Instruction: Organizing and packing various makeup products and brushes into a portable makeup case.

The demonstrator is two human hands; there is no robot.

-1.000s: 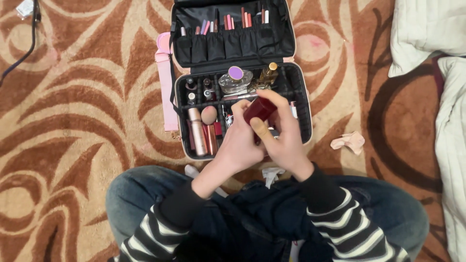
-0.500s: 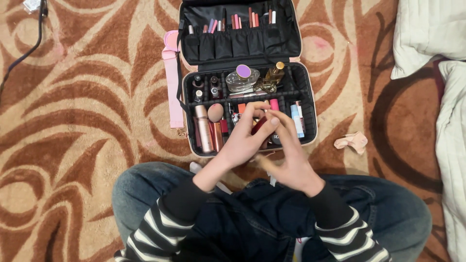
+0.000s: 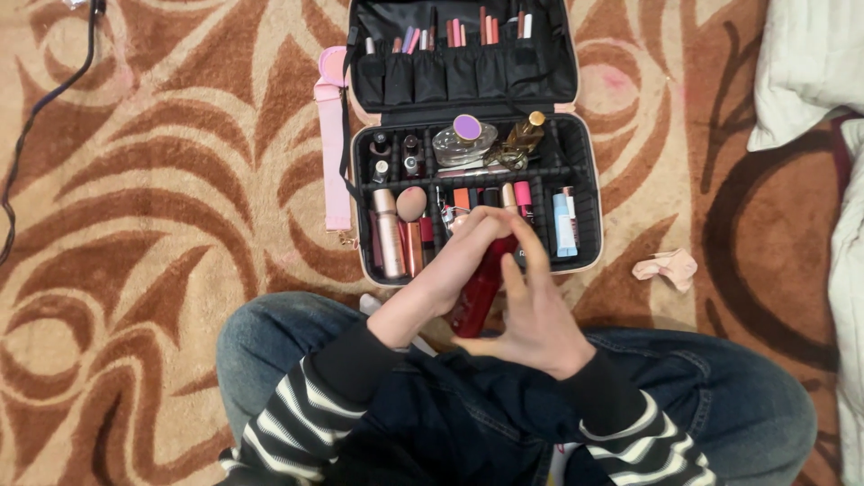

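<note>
Carpet [image 3: 162, 225]: swirled brown and tan.
Makeup case [image 3: 585, 193]: open, full compartments.
Red bottle [image 3: 477, 292]: now lower, nearer the lap (earlier raised over the case).
Left hand [image 3: 450, 261]: fingers wrapped around the bottle.
Right hand [image 3: 535, 315]: open, cupping it.

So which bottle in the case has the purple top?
The clear glass bottle in the back row of the open makeup case has the round purple cap. The amber bottle right beside it has a gold cap instead.

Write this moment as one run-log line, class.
left hand: grips dark red bottle | right hand: open, touching bottle | behind: open makeup case on carpet
</note>
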